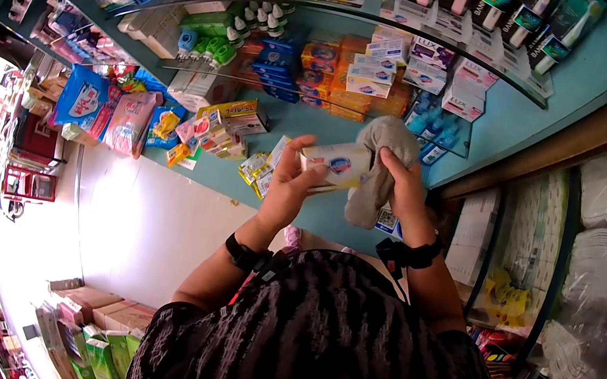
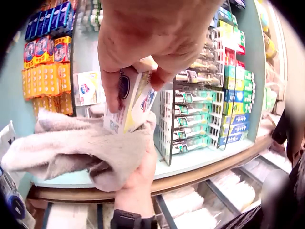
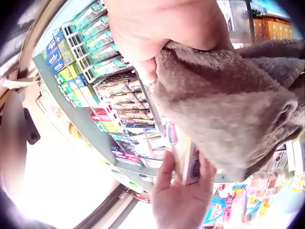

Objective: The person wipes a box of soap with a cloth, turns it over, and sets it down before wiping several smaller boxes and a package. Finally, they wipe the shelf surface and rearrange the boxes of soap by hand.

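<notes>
My left hand (image 1: 290, 186) pinches a white and yellow soap box (image 1: 341, 165) between thumb and fingers, above the shelf. In my right hand (image 1: 406, 191) is a grey cloth (image 1: 384, 143), bunched and pressed to the far end of the box. The left wrist view shows the box (image 2: 138, 102) tilted, its lower end against the cloth (image 2: 95, 148). Seen from the right wrist, the cloth (image 3: 219, 105) hangs from the right hand (image 3: 176, 28) and covers part of the box (image 3: 180, 152).
Stacked soap boxes (image 1: 371, 76) and orange packs (image 1: 319, 65) stand at the back of the blue shelf (image 1: 263, 143). A glass shelf edge (image 1: 331, 13) runs above them. Bagged goods (image 1: 87, 100) lie left. Toothbrush packs (image 2: 193, 121) hang on a rack.
</notes>
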The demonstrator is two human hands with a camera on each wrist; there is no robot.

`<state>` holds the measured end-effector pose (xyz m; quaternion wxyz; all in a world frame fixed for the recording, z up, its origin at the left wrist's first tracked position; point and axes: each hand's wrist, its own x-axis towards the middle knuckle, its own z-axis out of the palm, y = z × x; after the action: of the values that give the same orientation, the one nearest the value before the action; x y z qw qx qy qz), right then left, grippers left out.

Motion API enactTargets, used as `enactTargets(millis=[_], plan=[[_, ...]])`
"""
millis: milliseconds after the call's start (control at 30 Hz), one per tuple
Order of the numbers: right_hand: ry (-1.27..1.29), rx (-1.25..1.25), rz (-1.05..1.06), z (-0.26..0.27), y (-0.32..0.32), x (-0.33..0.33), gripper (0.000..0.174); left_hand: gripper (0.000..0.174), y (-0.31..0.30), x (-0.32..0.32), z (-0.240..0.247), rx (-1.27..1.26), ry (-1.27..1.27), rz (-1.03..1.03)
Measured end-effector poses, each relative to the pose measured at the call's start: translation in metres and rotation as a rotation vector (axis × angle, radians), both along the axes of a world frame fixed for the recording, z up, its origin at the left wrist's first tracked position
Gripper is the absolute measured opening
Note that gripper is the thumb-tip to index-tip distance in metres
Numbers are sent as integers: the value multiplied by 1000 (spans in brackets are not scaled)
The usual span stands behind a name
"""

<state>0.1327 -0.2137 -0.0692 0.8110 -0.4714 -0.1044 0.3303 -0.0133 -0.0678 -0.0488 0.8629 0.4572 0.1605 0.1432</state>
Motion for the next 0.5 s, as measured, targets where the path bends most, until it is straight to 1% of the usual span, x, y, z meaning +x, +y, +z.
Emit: enactTargets(millis=[33, 100, 200, 233, 267, 333, 367, 433, 467, 500], plan=[[-61, -27, 58, 4, -1, -3, 31, 37, -1, -2, 1, -4, 30, 14], [-187, -80, 159, 11, -3, -12, 32, 33, -4, -6, -1, -33, 34, -22], [-569, -200, 123, 15, 10, -28, 33, 28, -5, -7, 10, -16, 40, -72], [-520, -197, 119, 19, 12, -30, 34, 28, -3, -8, 18, -30, 52, -85], [-522, -201, 84, 20, 14, -33, 33, 28, 0, -10, 23, -43, 67, -97], [-522, -208, 18, 20, 18, -41, 33, 32, 10, -12, 28, -34, 78, -157], [-483, -193, -5, 19, 20, -44, 32, 34, 16, -13, 29, -31, 86, -187], [-406, -160, -48, 18, 23, -47, 32, 35, 30, -18, 29, 38, 73, -312], [-422, -150, -34, 20, 25, -50, 31, 35, 37, -21, 30, 72, 66, -373], [-439, -140, -19, 22, 27, -51, 31, 41, 42, -25, 34, -36, 44, -453]])
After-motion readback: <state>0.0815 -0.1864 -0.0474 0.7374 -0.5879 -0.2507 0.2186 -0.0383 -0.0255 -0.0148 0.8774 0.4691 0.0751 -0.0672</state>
